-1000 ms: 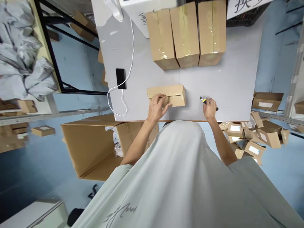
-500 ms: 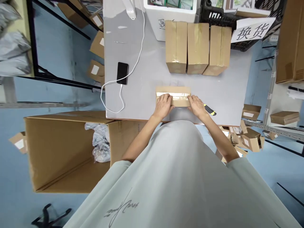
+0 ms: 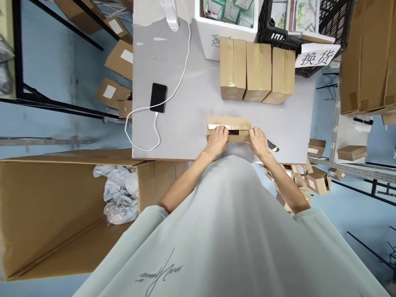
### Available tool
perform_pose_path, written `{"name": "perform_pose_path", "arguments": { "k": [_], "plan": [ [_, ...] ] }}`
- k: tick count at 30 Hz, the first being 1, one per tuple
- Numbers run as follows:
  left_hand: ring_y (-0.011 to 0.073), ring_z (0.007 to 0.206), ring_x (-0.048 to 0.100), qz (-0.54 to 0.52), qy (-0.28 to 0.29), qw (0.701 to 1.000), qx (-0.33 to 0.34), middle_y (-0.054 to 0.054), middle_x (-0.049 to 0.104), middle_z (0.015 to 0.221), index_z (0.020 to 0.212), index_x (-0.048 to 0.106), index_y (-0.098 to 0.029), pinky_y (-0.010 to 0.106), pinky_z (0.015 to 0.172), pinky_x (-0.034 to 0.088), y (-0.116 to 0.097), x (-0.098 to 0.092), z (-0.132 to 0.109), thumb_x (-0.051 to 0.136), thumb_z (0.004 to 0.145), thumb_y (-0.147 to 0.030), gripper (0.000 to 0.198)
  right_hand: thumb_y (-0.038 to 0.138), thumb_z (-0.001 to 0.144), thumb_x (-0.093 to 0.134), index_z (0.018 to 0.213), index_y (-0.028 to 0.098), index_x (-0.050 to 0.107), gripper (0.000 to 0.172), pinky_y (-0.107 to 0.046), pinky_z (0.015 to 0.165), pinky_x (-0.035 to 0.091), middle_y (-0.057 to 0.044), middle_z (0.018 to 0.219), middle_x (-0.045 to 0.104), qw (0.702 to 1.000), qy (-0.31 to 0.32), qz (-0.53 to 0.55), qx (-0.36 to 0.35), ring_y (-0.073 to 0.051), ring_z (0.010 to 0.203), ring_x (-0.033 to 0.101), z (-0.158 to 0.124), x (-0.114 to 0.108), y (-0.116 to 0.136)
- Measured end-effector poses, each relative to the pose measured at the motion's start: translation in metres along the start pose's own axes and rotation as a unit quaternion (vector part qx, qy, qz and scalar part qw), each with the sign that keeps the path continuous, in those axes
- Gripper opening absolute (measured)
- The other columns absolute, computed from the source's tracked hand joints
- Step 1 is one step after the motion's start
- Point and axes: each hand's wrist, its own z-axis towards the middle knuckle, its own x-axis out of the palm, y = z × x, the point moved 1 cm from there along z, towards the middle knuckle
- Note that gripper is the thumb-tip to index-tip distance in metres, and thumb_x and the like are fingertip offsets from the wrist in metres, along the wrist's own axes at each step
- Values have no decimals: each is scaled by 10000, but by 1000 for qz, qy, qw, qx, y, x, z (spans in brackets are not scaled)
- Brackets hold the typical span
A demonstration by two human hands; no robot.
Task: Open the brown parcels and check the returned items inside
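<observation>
A small cardboard box (image 3: 229, 121) lies on the table in front of me, shiny tape along its top. Its flaps are parted, and a dark gap shows between them; what lies inside cannot be made out. My left hand (image 3: 217, 140) grips the box's left part with bent fingers. At the right end, my right hand (image 3: 258, 141) has its fingers closed on the box edge. Just beyond the right hand lies a black and yellow box cutter (image 3: 272, 146), partly covered by that hand.
Three taped cartons (image 3: 258, 70) stand behind the small box. Behind them are a white bin (image 3: 210, 43) and a black crate (image 3: 332, 37). A phone (image 3: 158, 97) with a white cable lies left. A large open carton (image 3: 62, 206) holding crumpled plastic stands at the table's left front.
The small box's taped top has come apart, and a dark gap now shows between its flaps. Both hands remain on it. The view has shifted slightly.
</observation>
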Motion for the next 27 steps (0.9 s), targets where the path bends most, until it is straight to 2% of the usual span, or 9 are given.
{"name": "perform_pose_path", "arguments": {
  "k": [2,5,8,11,15,19,21,24,27],
  "plan": [
    [476,1385,666,-13,-3,1000,10,256,694,1432,1290,677,-183,632,1172,566,-4,-6,-13,832,941,-177,382,233,1120,679,1335,135,638,240,-546,1099,566,-257,1340,693,1000,-6,-1,-3,-410,1271,641,-10,2,0],
    [429,1405,672,-64,-32,997,6,223,712,1436,1267,699,-213,604,1209,572,-7,-16,-38,808,1041,-361,292,239,1162,585,1259,169,666,145,-493,1047,563,-223,1254,725,1000,-23,-5,-2,-380,1184,655,-27,9,0],
    [389,1416,678,-102,-77,991,-30,195,728,1431,1246,719,-243,593,1253,562,1,-26,-60,643,1145,-414,213,229,1160,581,1207,184,693,130,-460,1020,550,-203,1222,726,1000,-18,-3,-10,-367,1145,654,-44,18,3],
    [418,1506,630,-110,-107,986,-68,208,669,1580,1409,691,-253,641,1294,538,20,-30,-67,644,1106,-364,325,380,1167,645,1162,191,721,204,-464,1024,553,-206,1232,726,1000,1,2,-27,-378,1157,653,-53,29,7],
    [435,1639,530,-111,-87,989,-48,213,541,1765,1615,585,-246,672,1360,487,48,-31,-45,697,998,-259,627,668,1152,631,1174,171,742,510,-497,1086,557,-242,1352,718,998,19,10,-51,-397,1229,650,-53,38,8],
    [436,1621,531,-81,-49,995,-27,206,580,1740,1580,643,-218,654,1341,514,63,-33,-11,700,924,-143,663,787,1128,579,1234,122,748,695,-522,1131,541,-267,1397,696,997,41,13,-71,-410,1263,632,-41,35,1],
    [441,1575,558,-68,-43,996,-27,203,633,1684,1552,680,-215,658,1313,533,67,-36,1,680,941,-137,616,745,1162,535,1258,108,750,679,-517,1126,535,-266,1383,693,996,53,9,-73,-405,1261,627,-34,30,0],
    [442,1530,585,-63,-34,997,-22,196,674,1648,1533,715,-217,656,1286,546,73,-40,10,651,996,-195,541,586,1215,501,1303,93,750,560,-489,1099,528,-272,1394,687,996,64,-10,-53,-393,1264,631,-24,26,4],
    [425,1464,642,-82,-41,995,-28,192,755,1542,1535,725,-202,629,1284,541,84,-44,19,548,1116,-350,479,506,1200,571,1532,99,677,536,-458,1056,534,-266,1415,691,997,69,-35,-28,-386,1263,652,-18,23,13]
  ]
}}
